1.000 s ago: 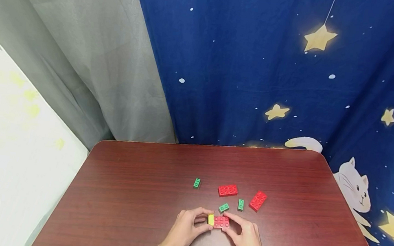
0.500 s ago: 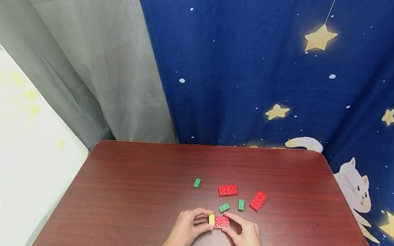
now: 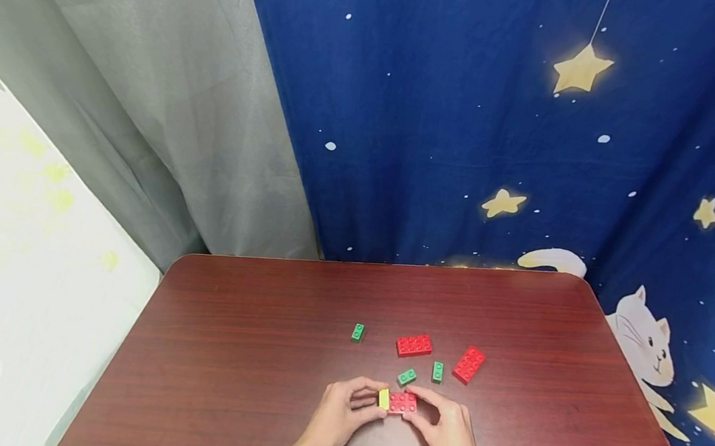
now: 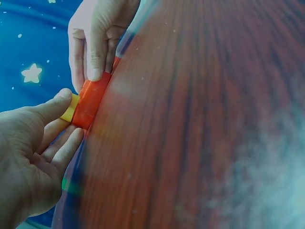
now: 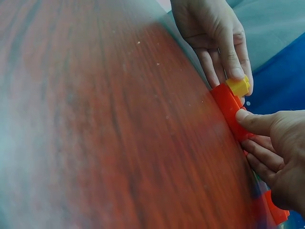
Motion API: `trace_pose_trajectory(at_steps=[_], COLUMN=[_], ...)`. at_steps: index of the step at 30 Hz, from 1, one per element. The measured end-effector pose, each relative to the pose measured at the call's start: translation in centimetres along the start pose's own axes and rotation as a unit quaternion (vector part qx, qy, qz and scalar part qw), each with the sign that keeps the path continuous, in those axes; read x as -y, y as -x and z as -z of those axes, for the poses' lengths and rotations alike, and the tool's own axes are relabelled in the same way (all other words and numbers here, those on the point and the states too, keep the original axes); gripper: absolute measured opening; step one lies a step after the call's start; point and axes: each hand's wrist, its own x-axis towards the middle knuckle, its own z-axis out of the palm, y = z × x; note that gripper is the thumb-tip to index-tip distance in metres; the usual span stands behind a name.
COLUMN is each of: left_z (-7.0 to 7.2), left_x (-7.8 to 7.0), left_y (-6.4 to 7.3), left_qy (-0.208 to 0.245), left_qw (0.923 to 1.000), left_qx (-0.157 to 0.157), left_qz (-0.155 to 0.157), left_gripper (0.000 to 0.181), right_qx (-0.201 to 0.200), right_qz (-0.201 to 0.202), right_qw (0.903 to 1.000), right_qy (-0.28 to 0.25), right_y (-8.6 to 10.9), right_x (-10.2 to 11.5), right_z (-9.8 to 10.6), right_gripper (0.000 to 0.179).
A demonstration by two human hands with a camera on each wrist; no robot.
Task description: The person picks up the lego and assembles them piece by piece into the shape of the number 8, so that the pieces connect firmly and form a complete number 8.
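Observation:
In the head view, a red brick (image 3: 401, 403) with studs lies on the table near the person, a small yellow brick (image 3: 383, 399) on top of its left end. Thumb and fingertips of the left hand (image 3: 337, 412) pinch the yellow brick from the near and far sides. My right hand (image 3: 449, 429) grips the red brick's right end between thumb and fingers. Both wrist views show the yellow brick (image 5: 238, 86) standing above the red brick (image 4: 91, 102); whether it is pressed fully down I cannot tell.
Just beyond the hands lie two green bricks (image 3: 406, 377), with another green brick (image 3: 357, 332) farther left. Two larger red bricks (image 3: 414, 345) sit farther back on the brown table (image 3: 234, 357). A blue curtain (image 3: 425, 112) hangs behind the far edge.
The left fingertips and the yellow brick have shifted very slightly to the right. The right hand, the red brick and the loose bricks stay in place.

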Motion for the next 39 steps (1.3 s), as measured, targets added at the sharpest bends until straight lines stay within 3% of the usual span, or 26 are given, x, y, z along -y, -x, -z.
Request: trace_pose_trajectory(at_steps=[14,20,39], left_z=[0.09,0.16,0.34], left_x=[-0.37,-0.29,0.08], left_y=[-0.26,-0.28,-0.32], left_qy=[-0.005,-0.003,0.014], left_qw=[0.9998,0.9998,0.9994], left_qx=[0.018,0.019,0.029], left_qz=[0.005,-0.004,0.011], left_gripper=[0.033,0.031,0.033], right_qx=[0.011,0.008,0.001], right_qz=[-0.018,-0.014,-0.004], right_qw=[0.9998,0.9998,0.9999], right_qy=[-0.006,-0.007,-0.009], right_y=[-0.14,-0.16,-0.14], right_x=[-0.33,-0.34,-0.21], right_z=[0.05,0.01,-0.1], right_gripper=[0.044,0.044,0.045])
